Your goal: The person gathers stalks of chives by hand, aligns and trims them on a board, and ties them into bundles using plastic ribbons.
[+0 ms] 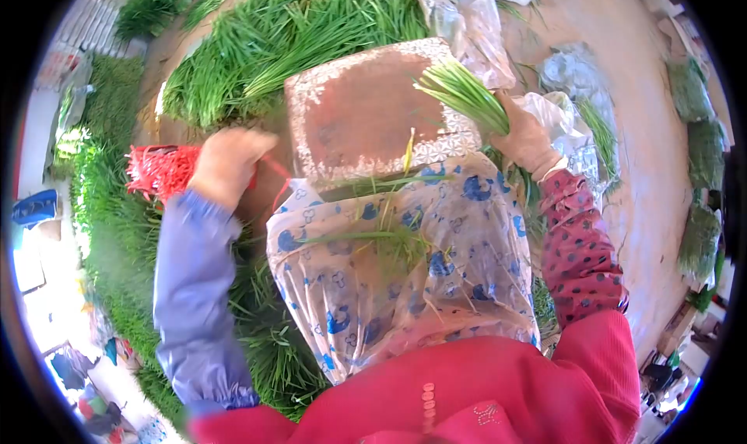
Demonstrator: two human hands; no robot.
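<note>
My right hand (pixel 527 139) is closed round a small bunch of chives (pixel 461 94), pale stem ends pointing left over the board's right edge. At the left, my left hand (pixel 230 162) is closed, with a thin red tie strip (pixel 278 181) hanging from it. Beside that hand is a bundle of red tie strips (pixel 159 168). Between both hands lies a worn board (pixel 362 105) with a patterned white border. A plastic sheet with blue prints (pixel 389 273) covers my lap, and loose green blades (pixel 401 238) are scattered on it.
A large heap of chives (pixel 311 43) lies beyond the board. More greens (pixel 117 234) spread along the left side. Clear plastic bags (pixel 580 78) lie on the floor at the right. Several wrapped green bundles (pixel 704 156) line the far right edge.
</note>
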